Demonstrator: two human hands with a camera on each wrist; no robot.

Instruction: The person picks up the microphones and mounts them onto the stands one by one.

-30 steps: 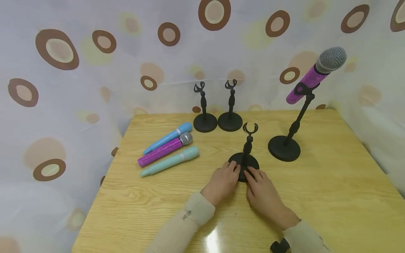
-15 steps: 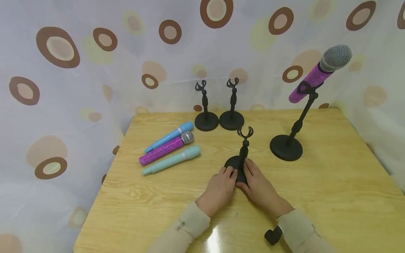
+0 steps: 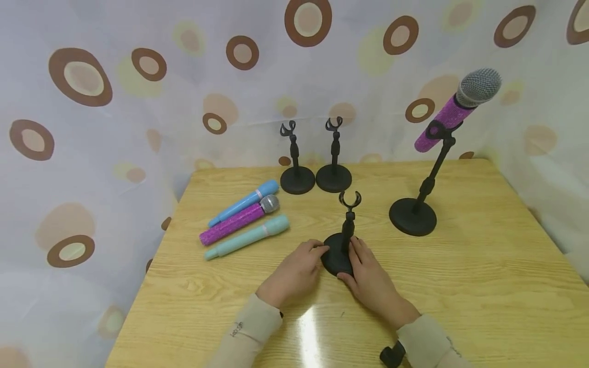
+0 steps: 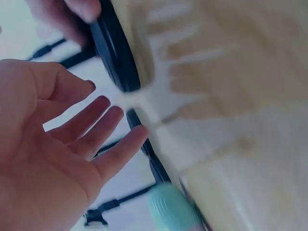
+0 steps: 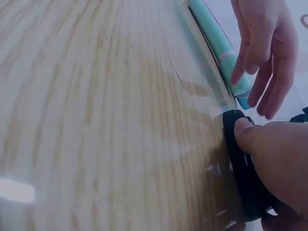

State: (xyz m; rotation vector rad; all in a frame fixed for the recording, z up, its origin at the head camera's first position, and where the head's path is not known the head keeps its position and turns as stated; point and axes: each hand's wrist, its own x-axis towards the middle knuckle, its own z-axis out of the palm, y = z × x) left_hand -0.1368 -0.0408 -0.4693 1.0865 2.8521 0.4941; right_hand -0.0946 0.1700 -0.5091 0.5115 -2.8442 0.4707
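In front of me a black desktop microphone stand [image 3: 348,227] stands upright on its round base, its U-shaped clip holding nothing. My right hand [image 3: 375,287] grips the base at its right side, with the thumb [image 5: 246,132] over the rim and the fingers by the pole. Just left of the base is my left hand [image 3: 294,268], its fingers loosely spread; the left wrist view shows a gap between that palm [image 4: 43,163] and the base [image 4: 114,48]. Nearest to the left hand lies a mint-green microphone [image 3: 248,237].
Beyond it lie a purple glitter microphone [image 3: 234,222] and a blue one [image 3: 246,203]. Two more black stands [image 3: 297,180] [image 3: 334,179] are at the table's back edge. At right, a taller stand [image 3: 413,217] holds a purple microphone [image 3: 446,120] tilted upward.
The stand has shifted a little left and toward me with the right hand on its base. The left hand has come off the base and moved left, its fingers loosened.
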